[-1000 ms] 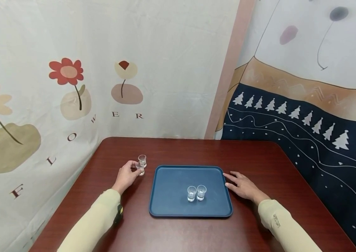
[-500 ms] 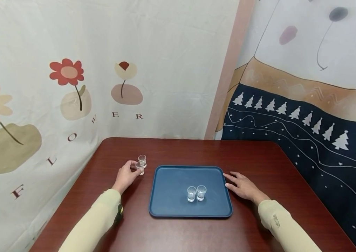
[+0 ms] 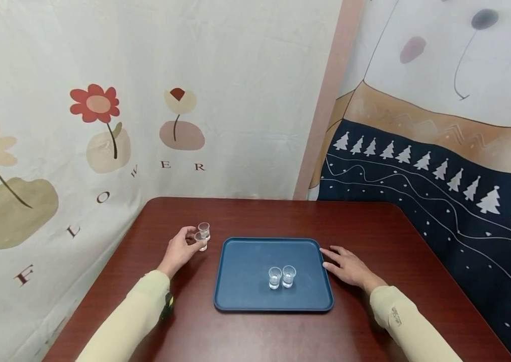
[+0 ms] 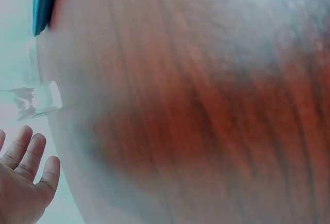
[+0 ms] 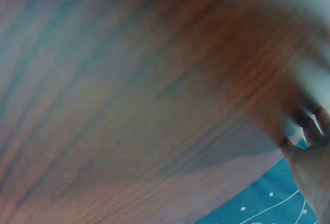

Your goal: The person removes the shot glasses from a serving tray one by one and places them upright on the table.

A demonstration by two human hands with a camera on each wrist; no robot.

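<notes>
Two small clear shot glasses stand upright on the table left of the blue tray (image 3: 237,296), a nearer shot glass (image 3: 202,242) and a farther shot glass (image 3: 204,231) right behind it. My left hand (image 3: 179,250) is spread beside the nearer one, its thumb overlapping that glass in the head view. In the left wrist view the loosely extended fingers (image 4: 32,154) are apart from a glass (image 4: 36,100). On the tray, two more shot glasses stand side by side, a left one (image 3: 274,278) and a right one (image 3: 288,276). My right hand (image 3: 348,266) lies with outstretched fingers at the tray's right rim.
The reddish-brown table (image 3: 264,337) reaches back to a pale flower-printed cloth (image 3: 246,100). A dark blue cloth with white trees (image 3: 418,201) hangs along the right side.
My left hand has loosened from the nearer shot glass on the table, its fingers spreading and drawing slightly left. The right hand, the tray and the glasses on it stay put.
</notes>
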